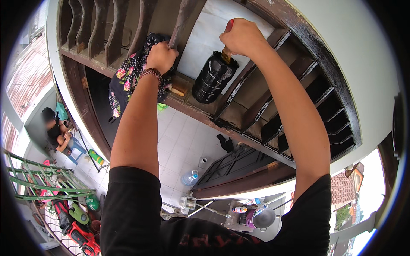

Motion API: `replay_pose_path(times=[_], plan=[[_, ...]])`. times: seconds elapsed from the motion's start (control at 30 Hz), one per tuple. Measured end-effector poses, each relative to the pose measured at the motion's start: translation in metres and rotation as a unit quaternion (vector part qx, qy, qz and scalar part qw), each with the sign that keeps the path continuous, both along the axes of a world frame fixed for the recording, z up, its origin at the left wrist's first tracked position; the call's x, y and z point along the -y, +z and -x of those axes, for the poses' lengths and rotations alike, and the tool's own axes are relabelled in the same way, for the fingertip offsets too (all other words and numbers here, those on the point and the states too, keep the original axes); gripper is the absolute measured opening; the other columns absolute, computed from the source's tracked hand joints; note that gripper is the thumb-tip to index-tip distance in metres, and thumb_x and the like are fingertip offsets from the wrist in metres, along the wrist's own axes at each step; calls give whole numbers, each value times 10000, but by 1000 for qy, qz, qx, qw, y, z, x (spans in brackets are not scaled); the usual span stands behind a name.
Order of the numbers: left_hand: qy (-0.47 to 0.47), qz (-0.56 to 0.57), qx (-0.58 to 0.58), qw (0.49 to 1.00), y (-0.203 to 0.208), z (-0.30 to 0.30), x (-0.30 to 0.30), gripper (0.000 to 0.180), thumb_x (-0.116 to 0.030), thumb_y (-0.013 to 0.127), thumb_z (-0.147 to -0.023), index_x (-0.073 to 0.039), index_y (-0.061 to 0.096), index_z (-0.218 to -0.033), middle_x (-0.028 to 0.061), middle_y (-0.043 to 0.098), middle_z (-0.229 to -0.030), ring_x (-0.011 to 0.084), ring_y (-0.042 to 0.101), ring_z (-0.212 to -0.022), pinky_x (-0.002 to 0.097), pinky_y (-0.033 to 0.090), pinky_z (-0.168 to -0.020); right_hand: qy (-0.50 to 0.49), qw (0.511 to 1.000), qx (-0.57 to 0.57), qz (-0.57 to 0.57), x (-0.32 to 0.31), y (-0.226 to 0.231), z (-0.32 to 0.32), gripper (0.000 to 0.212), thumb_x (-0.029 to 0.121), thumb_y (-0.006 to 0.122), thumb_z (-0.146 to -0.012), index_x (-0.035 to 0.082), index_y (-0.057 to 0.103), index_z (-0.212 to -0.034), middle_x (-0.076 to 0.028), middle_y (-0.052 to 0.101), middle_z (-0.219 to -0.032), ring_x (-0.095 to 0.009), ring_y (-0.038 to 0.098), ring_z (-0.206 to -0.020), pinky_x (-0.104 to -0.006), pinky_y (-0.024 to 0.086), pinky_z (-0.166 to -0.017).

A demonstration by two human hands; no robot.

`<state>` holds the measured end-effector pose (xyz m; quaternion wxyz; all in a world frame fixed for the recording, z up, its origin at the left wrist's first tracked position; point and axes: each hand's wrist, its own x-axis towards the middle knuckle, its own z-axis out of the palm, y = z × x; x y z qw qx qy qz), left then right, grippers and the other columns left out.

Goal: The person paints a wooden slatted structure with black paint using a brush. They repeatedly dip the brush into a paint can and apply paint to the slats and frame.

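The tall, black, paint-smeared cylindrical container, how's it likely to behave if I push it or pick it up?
The black container may tip if pushed near its top, since it looks taller than it is wide. Its glossy, wet-looking coating could make it slippery. The ridged, uneven side hints at a thin wall that might flex when squeezed.

A blue stool (77, 146) stands on the white tiled floor (171, 145); above the floor, a pale wall (363, 55) catches daylight.

Brush (227, 54) tip apparently hidden, distant head (48, 114) blurred
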<state>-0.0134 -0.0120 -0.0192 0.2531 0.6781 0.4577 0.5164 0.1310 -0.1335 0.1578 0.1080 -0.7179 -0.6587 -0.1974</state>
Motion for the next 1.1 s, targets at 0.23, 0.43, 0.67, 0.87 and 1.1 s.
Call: replay_pose_path(times=[0.23, 0.43, 0.67, 0.87, 1.1], plan=[[3, 7, -13, 1000, -1, 6, -9, 407, -242, 632, -768, 24, 699, -1068, 279, 683, -1048, 425, 639, -1055, 458, 499, -944, -39, 993, -81, 71, -17, -16, -9, 150, 93, 579, -722, 3, 698, -704, -121, 700, -632, -209, 714, -575, -305, 581, -611], [5, 10, -10, 1000, 0, 5, -7, 407, -251, 631, -769, -7, 703, -1087, 269, 684, -1063, 419, 630, -1080, 451, 495, -951, -59, 992, -66, 90, -21, -17, -6, 149, 72, 570, -737, 19, 703, -699, -106, 713, -653, -185, 719, -583, -285, 587, -628], [-2, 14, 2, 1000, 0, 5, -6, 403, -250, 623, -779, -27, 706, -1104, 249, 692, -1077, 409, 635, -1079, 444, 496, -956, -67, 982, -131, 118, -24, -12, -8, 104, 88, 697, -732, 6, 731, -787, -110, 732, -723, -172, 728, -610, -274, 585, -600], [7, 1, -3, 1000, 0, 1, -2, 392, -244, 628, -781, -20, 707, -1092, 258, 691, -1057, 406, 640, -1067, 447, 497, -949, -77, 977, -145, 137, -37, -25, -18, 142, 89, 727, -737, -23, 726, -825, -141, 744, -818, -190, 737, -644, -279, 591, -592], [3, 2, 15, 1000, 2, 3, 0, 371, -231, 655, -772, 4, 709, -1054, 270, 693, -997, 417, 651, -1024, 452, 504, -913, -84, 977, -138, 139, -34, -20, -13, 121, 82, 703, -745, -7, 736, -821, -124, 748, -808, -192, 735, -633, -287, 599, -624]])
